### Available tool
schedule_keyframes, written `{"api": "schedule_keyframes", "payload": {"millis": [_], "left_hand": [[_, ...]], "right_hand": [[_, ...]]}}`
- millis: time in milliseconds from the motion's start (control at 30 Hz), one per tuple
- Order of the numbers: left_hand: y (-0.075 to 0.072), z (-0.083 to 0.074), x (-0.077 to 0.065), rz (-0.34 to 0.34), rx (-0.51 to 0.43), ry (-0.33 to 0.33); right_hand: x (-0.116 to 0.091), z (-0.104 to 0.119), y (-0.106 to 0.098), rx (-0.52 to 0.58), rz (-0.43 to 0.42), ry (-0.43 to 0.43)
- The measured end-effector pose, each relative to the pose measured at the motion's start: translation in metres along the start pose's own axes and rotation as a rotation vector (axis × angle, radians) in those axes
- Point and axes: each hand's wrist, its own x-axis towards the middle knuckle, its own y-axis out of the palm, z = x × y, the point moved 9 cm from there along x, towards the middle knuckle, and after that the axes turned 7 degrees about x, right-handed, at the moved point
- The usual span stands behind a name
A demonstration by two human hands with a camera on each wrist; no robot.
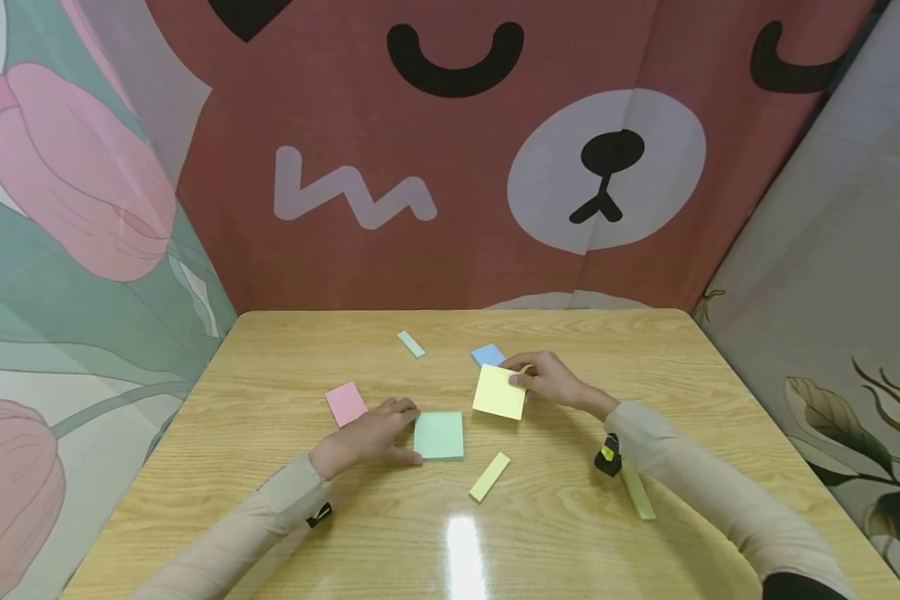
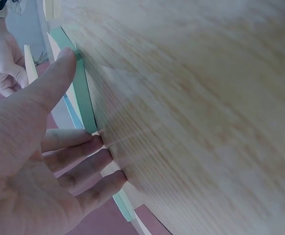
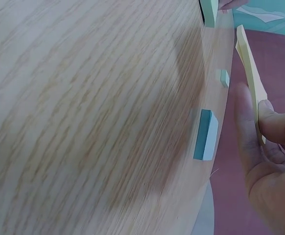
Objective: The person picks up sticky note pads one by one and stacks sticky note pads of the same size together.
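Note:
My right hand [image 1: 551, 379] pinches a square pale-yellow sticky note pad [image 1: 498, 392] by its right side, held up off the table. In the right wrist view, the thumb and fingers press the yellow pad [image 3: 251, 73] from both faces. A square mint-green sticky note pad [image 1: 438, 436] lies flat at the middle of the table. Beside its left edge rests my left hand [image 1: 371, 437], fingers fairly straight; the left wrist view has its thumb against the green pad [image 2: 86, 93] and the index fingertip at a corner.
A pink pad [image 1: 346, 404] lies left, partly behind the left hand. Behind the yellow pad sits a blue pad [image 1: 487, 354]. Narrow strips lie about: pale green [image 1: 411, 344] at the back, yellow [image 1: 489, 477] in front, yellow-green [image 1: 637, 492] under the right forearm. The wooden table [image 1: 285, 350] meets a curtain.

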Motion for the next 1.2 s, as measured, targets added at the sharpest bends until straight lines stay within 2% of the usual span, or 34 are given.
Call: {"api": "schedule_keyframes", "payload": {"millis": [67,267,400,1033,1200], "left_hand": [[-0.001,-0.001,0.000,-0.003,-0.001,0.003],[-0.003,-0.003,-0.001,-0.009,-0.003,0.013],[-0.004,-0.003,-0.002,-0.005,-0.005,0.011],[-0.002,-0.002,-0.001,-0.010,0.001,0.018],[-0.001,-0.001,-0.001,-0.009,-0.001,0.009]], "right_hand": [[0.001,-0.001,0.001,-0.010,-0.003,0.002],[-0.004,0.023,0.007,0.037,0.024,-0.010],[-0.005,0.028,0.010,0.050,0.039,0.022],[0.004,0.027,0.025,0.037,0.061,0.025],[0.009,0.011,0.028,0.009,0.061,0.005]]}}
